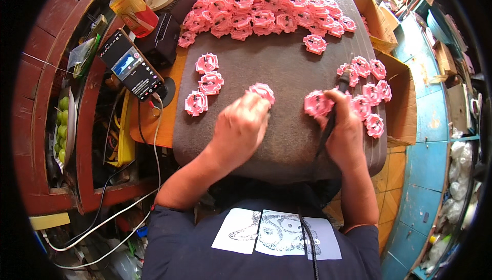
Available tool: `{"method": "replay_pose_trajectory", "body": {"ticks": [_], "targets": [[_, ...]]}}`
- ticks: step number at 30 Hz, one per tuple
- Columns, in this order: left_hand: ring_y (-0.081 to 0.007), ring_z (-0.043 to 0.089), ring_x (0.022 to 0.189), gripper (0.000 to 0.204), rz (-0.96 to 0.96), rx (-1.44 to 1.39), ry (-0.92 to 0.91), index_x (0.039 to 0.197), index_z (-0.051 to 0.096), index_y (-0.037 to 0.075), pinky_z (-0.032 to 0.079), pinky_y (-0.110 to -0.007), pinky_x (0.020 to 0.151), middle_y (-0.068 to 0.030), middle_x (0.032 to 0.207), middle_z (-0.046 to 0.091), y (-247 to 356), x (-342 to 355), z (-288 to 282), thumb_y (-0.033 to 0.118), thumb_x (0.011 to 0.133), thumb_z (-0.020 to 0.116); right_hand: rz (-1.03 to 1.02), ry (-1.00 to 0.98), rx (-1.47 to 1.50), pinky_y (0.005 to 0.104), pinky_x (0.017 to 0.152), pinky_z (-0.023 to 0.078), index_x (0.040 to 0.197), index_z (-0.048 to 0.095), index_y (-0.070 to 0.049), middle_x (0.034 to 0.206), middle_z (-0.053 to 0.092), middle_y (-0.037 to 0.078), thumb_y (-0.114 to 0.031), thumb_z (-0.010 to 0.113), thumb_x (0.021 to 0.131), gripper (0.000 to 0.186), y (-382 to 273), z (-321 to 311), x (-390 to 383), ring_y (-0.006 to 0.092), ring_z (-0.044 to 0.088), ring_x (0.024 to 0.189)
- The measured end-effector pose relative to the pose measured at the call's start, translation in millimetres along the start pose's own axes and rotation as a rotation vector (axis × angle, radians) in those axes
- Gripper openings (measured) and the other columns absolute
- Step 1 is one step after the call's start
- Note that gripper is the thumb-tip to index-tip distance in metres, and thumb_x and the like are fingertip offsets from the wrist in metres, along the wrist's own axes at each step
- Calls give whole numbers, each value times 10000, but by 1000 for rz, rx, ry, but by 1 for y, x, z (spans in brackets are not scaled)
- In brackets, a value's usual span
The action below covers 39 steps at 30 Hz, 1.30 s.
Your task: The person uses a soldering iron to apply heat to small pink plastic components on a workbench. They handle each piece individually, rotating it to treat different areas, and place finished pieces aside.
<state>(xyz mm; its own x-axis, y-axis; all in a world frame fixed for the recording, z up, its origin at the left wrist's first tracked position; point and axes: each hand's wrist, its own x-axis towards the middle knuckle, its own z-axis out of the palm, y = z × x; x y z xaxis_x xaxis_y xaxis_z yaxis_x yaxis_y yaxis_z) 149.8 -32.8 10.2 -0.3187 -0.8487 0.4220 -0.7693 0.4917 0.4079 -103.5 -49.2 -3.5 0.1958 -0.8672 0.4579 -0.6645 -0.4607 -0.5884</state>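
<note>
My left hand pinches a small pink plastic part above the middle of the dark mat. My right hand is closed round a slim black tool, whose upper end reaches over the pink parts at right, and also touches a pink part; its exact grip on that part is unclear. Three pink parts lie in a column left of my left hand. A loose group of several pink parts lies at the right, and a large heap covers the mat's far side.
Cardboard boxes stand along the right edge. At left are a phone on a stand with cables, a bottle, black devices and a dish of green fruit. Blue tiles run along the right.
</note>
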Motion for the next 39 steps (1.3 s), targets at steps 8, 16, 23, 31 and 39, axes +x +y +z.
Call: {"method": "replay_pose_trajectory", "body": {"ticks": [8, 16, 23, 31, 39], "targets": [[-367, 704, 870, 216, 74, -216, 58, 1022, 663, 24, 592, -437, 760, -146, 988, 674, 25, -30, 10, 11, 859, 803, 119, 165, 6, 482, 730, 546, 1369, 541, -69, 1022, 693, 201, 30, 759, 859, 563, 5, -25, -11, 397, 680, 817], [-376, 698, 876, 225, 114, -280, 63, 1037, 663, 17, 586, -455, 761, -155, 1002, 688, 29, -31, 17, -10, 852, 788, -268, -49, 193, 433, 634, 502, 1223, 544, -33, 880, 629, 155, 108, 726, 817, 467, -40, 17, -37, 350, 621, 707], [-378, 705, 915, 235, 134, -275, 52, 1054, 670, 24, 585, -458, 809, -151, 1015, 693, 30, -32, 17, 13, 851, 789, -290, -76, 231, 439, 639, 488, 1248, 547, -24, 863, 630, 146, 109, 702, 802, 491, -38, 18, -37, 345, 609, 706], [-323, 720, 916, 343, 75, -381, 45, 1149, 711, 5, 600, -405, 794, -158, 1109, 675, 36, -36, 11, -83, 823, 767, -251, -63, 365, 453, 673, 507, 1280, 554, -23, 907, 651, 169, 103, 701, 793, 524, -41, 17, -36, 382, 628, 749], [-329, 718, 894, 293, 56, -412, 3, 1121, 723, 22, 598, -404, 767, -145, 1061, 677, 31, -29, 19, -65, 845, 772, -190, -49, 365, 382, 672, 523, 1228, 547, -17, 905, 633, 116, 94, 701, 873, 403, -39, 19, -36, 263, 630, 731]]}}
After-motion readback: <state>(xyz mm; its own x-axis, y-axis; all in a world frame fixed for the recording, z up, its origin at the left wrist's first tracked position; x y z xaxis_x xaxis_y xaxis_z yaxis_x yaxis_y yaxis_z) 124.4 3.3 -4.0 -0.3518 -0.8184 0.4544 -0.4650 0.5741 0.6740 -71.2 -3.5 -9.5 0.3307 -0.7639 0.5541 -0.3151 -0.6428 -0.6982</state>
